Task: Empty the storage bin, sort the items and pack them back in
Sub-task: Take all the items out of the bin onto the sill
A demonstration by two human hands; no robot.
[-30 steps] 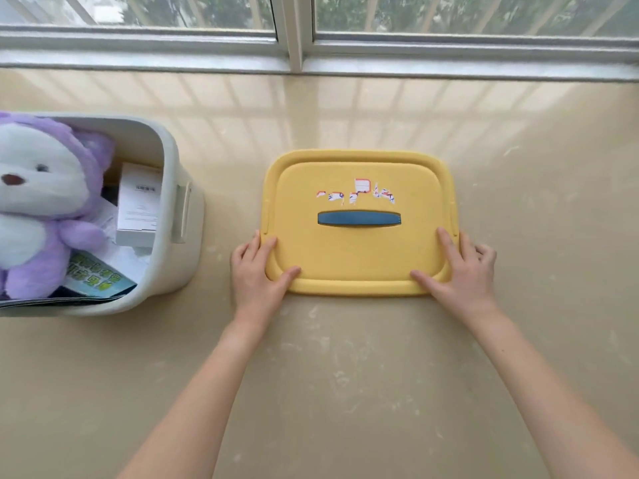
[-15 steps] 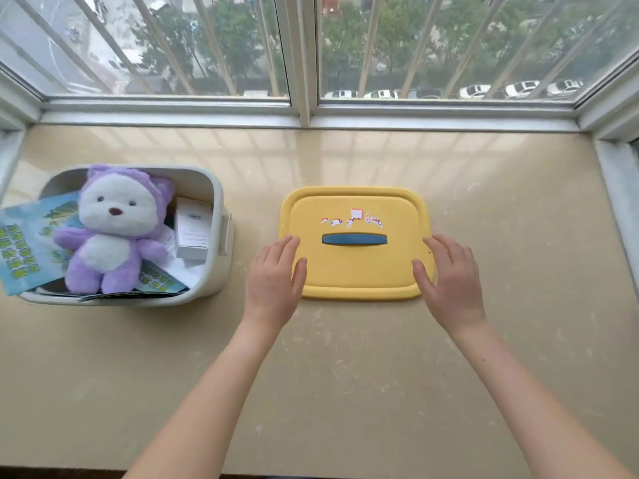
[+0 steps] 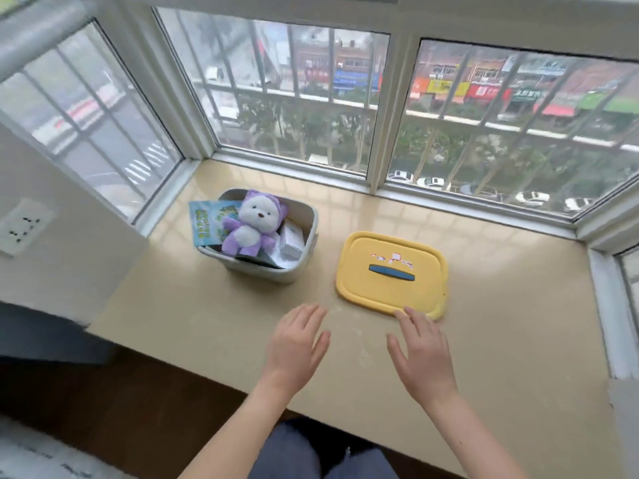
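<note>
A pale grey storage bin [image 3: 304, 257] stands on the beige windowsill, left of centre. Inside it sit a purple and white plush toy [image 3: 250, 228], a blue-green booklet [image 3: 207, 221] sticking out over the left rim, a white box [image 3: 292, 240] and some papers. The bin's yellow lid [image 3: 390, 274], with a blue handle slot, lies flat on the sill to the right of the bin. My left hand [image 3: 297, 344] hovers open over the sill in front of the gap between bin and lid. My right hand [image 3: 423, 354] is open just in front of the lid's near edge, fingertips at its rim.
The beige sill [image 3: 207, 323] is boxed in by window frames at the back and both sides. A white wall with a socket plate [image 3: 20, 226] is on the left. The sill's front edge drops to a dark floor, and my dark trousers [image 3: 311, 454] show below.
Both hands have let go of the yellow lid and drawn back toward me. The view has pulled back and risen, so the whole bin and the windows now show.
</note>
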